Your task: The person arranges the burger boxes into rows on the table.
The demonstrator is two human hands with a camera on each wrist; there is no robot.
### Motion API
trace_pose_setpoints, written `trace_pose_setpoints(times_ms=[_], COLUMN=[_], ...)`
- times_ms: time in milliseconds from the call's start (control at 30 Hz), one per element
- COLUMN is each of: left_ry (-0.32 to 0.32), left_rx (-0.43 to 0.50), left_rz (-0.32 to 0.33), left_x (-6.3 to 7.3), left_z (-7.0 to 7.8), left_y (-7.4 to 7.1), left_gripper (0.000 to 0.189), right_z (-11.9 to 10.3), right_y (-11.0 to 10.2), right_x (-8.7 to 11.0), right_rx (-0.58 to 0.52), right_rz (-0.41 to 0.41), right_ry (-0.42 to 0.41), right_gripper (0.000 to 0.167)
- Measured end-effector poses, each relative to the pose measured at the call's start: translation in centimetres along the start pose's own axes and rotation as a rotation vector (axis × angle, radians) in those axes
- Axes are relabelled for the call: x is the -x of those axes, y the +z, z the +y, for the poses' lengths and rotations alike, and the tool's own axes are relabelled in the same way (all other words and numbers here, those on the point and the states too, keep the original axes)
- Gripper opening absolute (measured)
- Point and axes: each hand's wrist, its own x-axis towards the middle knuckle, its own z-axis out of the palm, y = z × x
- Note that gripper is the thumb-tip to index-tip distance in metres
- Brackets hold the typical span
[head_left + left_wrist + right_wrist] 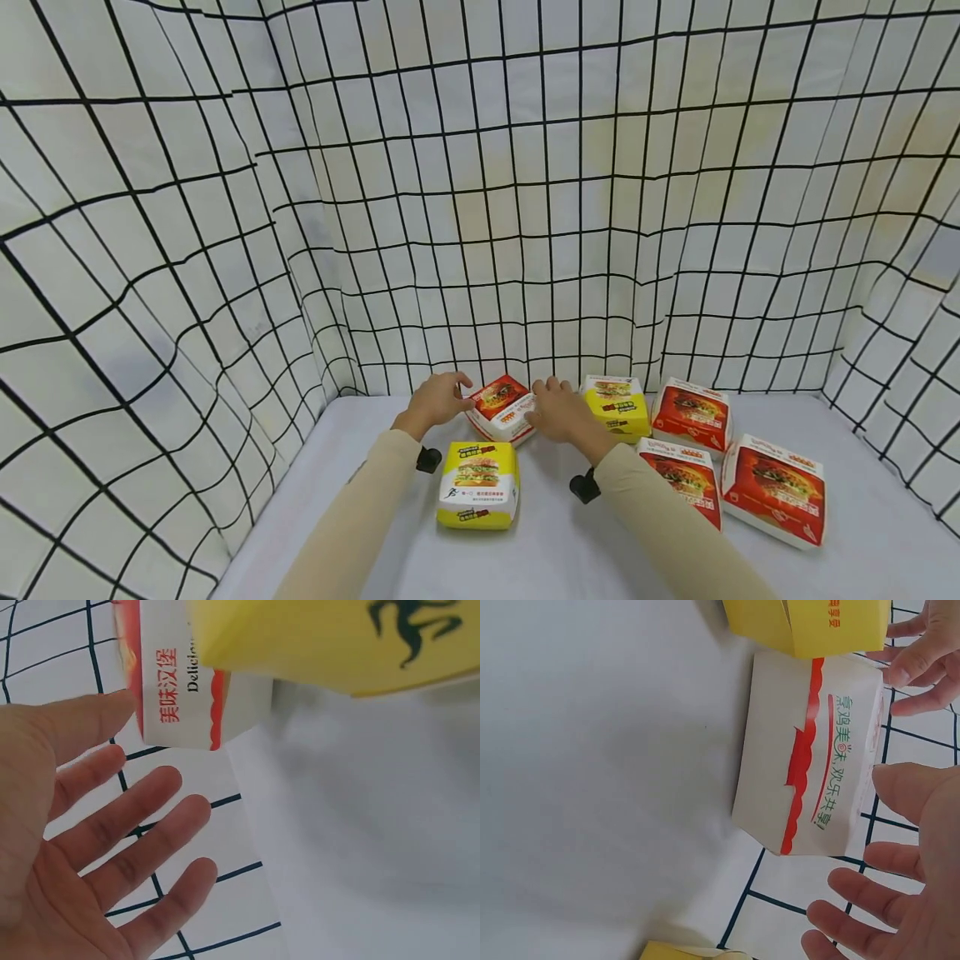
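A red and white burger box (501,406) sits turned at an angle near the back of the white table, between the two hands. My left hand (437,400) is at its left side; in the left wrist view the thumb meets the box edge while the other fingers spread apart. On the opposite side is my right hand (562,410), its thumb close to the box's top edge in the right wrist view and its fingers extended; whether it touches cannot be told. Just in front stands a yellow and white burger box (478,486), touched by neither hand.
To the right stand another yellow box (617,407) and several red and white boxes, one at the back (692,414), one nearer (678,477) and one further right (775,492). White walls with a black grid (491,287) border the table (555,550).
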Motion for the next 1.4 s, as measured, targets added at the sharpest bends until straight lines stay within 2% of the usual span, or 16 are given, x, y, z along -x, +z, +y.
trace_pose_setpoints(times_ms=[167,400,600,733,933,1167,1400], left_ry=[-0.014,-0.031,-0.029,-0.028,-0.059,-0.056,-0.036], left_rx=[-0.021,-0.001,0.023,0.023,0.044,0.085,0.122], left_rz=[-0.035,-0.140,-0.168,-0.181,-0.210,-0.240,-0.247], left_x=[0.5,1.0,1.1,1.0,1.0,1.0,0.8], left_z=[0.6,1.5,1.9,1.8,1.6,1.1,0.5], left_y=[-0.3,-0.1,0.1,0.1,0.2,0.3,0.1], left_gripper=[0.040,0.053,0.058,0.067,0.081,0.083,0.081], right_z=[0.3,0.4,0.3,0.3,0.2,0.0,-0.2], right_y=[-0.2,0.2,0.6,0.6,0.7,1.0,1.0], right_x=[-0.3,-0.5,-0.4,-0.4,-0.4,-0.3,-0.3], right_rx=[-0.023,-0.039,-0.055,-0.053,-0.066,-0.113,-0.106], right_rz=[-0.007,-0.047,-0.065,-0.058,-0.056,-0.057,-0.042], right_ry=[0.004,0.001,0.007,0.004,0.003,0.010,-0.009], right_gripper=[0.057,0.058,0.058,0.058,0.055,0.052,0.049])
